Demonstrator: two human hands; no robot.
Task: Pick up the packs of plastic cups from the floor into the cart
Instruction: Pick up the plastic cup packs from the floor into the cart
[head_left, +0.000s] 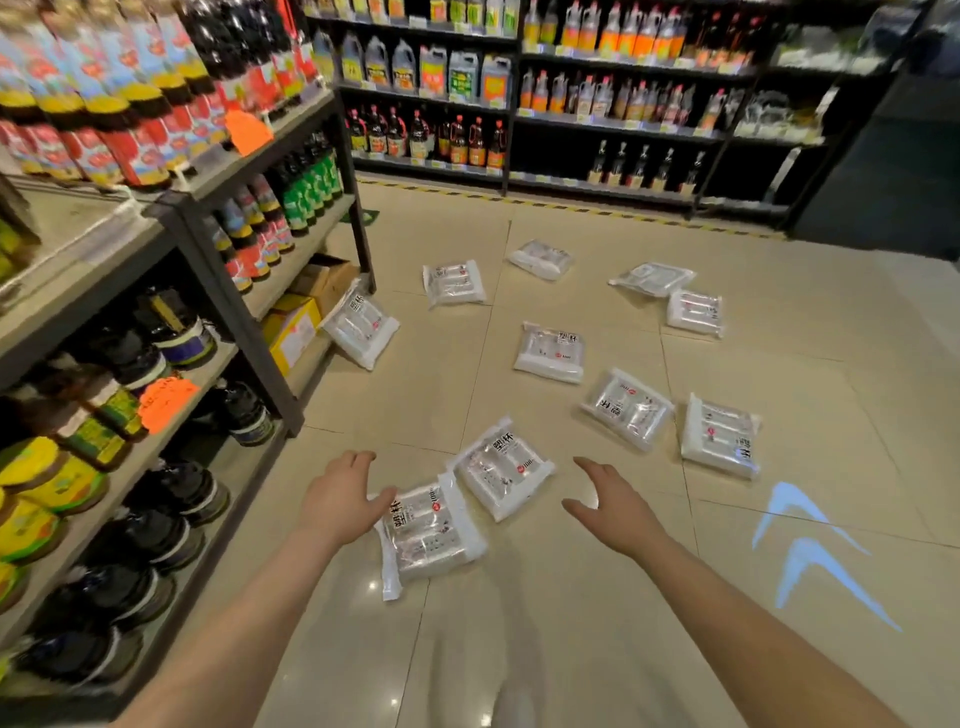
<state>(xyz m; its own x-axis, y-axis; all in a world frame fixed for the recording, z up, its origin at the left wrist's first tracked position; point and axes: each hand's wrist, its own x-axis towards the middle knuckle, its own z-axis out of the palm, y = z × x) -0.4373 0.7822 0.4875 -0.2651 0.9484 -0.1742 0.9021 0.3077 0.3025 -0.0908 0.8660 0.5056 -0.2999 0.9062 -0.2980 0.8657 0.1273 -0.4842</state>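
Observation:
Several clear packs of plastic cups lie scattered on the beige tiled floor. The nearest pack (431, 535) lies between my hands, with a second pack (503, 470) just beyond it. My left hand (340, 496) is spread open at the nearest pack's left edge, its thumb touching or just over the wrapper. My right hand (610, 506) hovers open to the right of both packs, holding nothing. Further packs lie farther off, such as one at mid floor (550, 353) and one leaning on the shelf foot (361, 325). No cart is in view.
A shelf unit (234, 291) full of sauce bottles and jars runs along my left. Another bottle shelf (519, 119) lines the far wall behind a yellow-black floor stripe. Light-blue arrow marks (810, 551) show on the floor at right. Cardboard boxes (306, 306) sit on the low shelf.

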